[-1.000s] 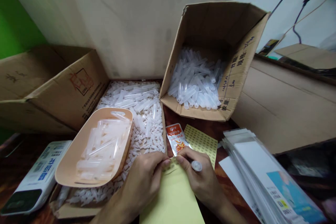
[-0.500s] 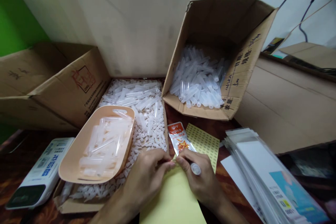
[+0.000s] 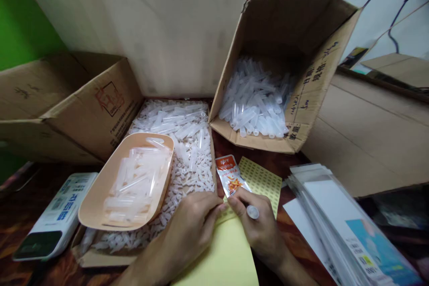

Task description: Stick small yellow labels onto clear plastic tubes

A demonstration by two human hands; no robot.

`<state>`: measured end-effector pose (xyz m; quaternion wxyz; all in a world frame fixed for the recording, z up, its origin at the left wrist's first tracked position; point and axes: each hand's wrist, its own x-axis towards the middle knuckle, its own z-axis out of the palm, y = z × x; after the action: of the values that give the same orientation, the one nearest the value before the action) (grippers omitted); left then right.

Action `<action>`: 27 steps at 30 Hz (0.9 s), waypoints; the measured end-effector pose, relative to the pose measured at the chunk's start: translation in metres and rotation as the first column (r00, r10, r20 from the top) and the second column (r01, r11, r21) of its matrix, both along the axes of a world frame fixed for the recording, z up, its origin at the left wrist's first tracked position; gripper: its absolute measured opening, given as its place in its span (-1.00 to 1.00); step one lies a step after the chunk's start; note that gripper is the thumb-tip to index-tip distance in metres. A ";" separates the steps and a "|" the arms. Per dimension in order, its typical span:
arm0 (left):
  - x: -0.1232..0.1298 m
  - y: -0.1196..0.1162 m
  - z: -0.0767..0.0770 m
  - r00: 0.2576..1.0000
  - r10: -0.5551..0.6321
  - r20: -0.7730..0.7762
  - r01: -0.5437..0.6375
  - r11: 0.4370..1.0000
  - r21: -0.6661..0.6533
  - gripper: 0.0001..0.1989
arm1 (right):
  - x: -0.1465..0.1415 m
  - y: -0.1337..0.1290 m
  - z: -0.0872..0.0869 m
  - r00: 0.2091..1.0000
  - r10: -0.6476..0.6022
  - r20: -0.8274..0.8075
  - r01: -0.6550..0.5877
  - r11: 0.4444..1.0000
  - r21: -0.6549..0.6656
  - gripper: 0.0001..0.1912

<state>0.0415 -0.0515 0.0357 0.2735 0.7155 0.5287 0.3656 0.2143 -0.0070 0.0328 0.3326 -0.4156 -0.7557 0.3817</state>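
Note:
Over the pale yellow sheet of paper (image 3: 221, 254), my left hand (image 3: 196, 221) is closed, thumb and forefinger pinched at the edge of a yellow sticker sheet (image 3: 263, 178) with rows of small dark dots. My right hand (image 3: 259, 219) is wrapped round a translucent plastic tube (image 3: 252, 212), whose round end sticks out between the fingers. Its thumb and fingertips meet just right of the left fingertips, on the sticker sheet. Whether a single sticker sits between the fingertips is too small to tell. A red and white food sachet (image 3: 231, 172) lies just beyond my hands.
A peach plastic basket (image 3: 89, 201) of tubes rests on a shallow carton of small white caps (image 3: 197, 181). A tipped cardboard box (image 3: 328, 71) holds more tubes. Sleeved packs (image 3: 335, 214) lie at right; a white device (image 3: 55, 219) and an open carton (image 3: 90, 107) stand left.
The view has shifted slightly. My right hand has moved a little apart from my left fingertips, still with the tube in it. My left hand remains pinched at the sheet.

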 end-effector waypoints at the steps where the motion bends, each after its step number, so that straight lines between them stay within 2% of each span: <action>1: 0.000 0.000 0.002 1.000 0.009 0.027 -0.008 0.999 -0.046 -0.84 | 0.001 0.001 -0.001 1.000 -0.019 0.000 0.019 1.000 0.006 -0.56; 3: 0.000 0.001 0.005 0.997 0.047 0.060 -0.040 0.993 -0.110 -0.92 | 0.002 0.002 -0.003 1.000 -0.029 -0.007 0.029 1.000 0.010 -0.54; 6: 0.000 0.000 0.007 0.992 0.098 0.085 -0.083 0.983 -0.161 -0.87 | 0.002 0.004 -0.004 0.999 0.017 -0.042 -0.017 1.000 -0.013 -0.50; 9: -0.001 0.000 0.008 0.991 0.101 0.084 -0.086 0.982 -0.167 -0.77 | 0.002 0.006 -0.002 0.994 0.052 -0.091 -0.057 0.997 -0.060 -0.48; 12: -0.002 0.000 0.007 0.994 0.075 0.074 -0.064 0.987 -0.145 -0.72 | 0.004 0.008 0.002 0.986 0.100 -0.130 -0.113 0.989 -0.092 -0.60; 16: -0.003 0.003 0.007 0.995 0.079 0.055 -0.072 0.990 -0.122 -0.73 | 0.007 0.011 0.006 0.981 0.132 -0.144 -0.137 0.990 -0.030 -0.79; 22: -0.007 0.004 0.007 0.993 0.064 0.102 -0.057 0.996 -0.074 -0.83 | 0.007 0.011 0.001 0.989 0.130 -0.070 -0.116 0.979 0.169 -0.88; 27: -0.008 0.005 0.008 0.986 0.104 0.131 -0.094 0.992 -0.080 -0.95 | 0.006 0.009 0.003 0.992 0.097 -0.085 -0.083 0.985 0.148 -0.90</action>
<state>0.0339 -0.0469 0.0433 0.3162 0.6516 0.5569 0.4066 0.2202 0.0017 0.0362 0.3784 -0.3379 -0.7832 0.3594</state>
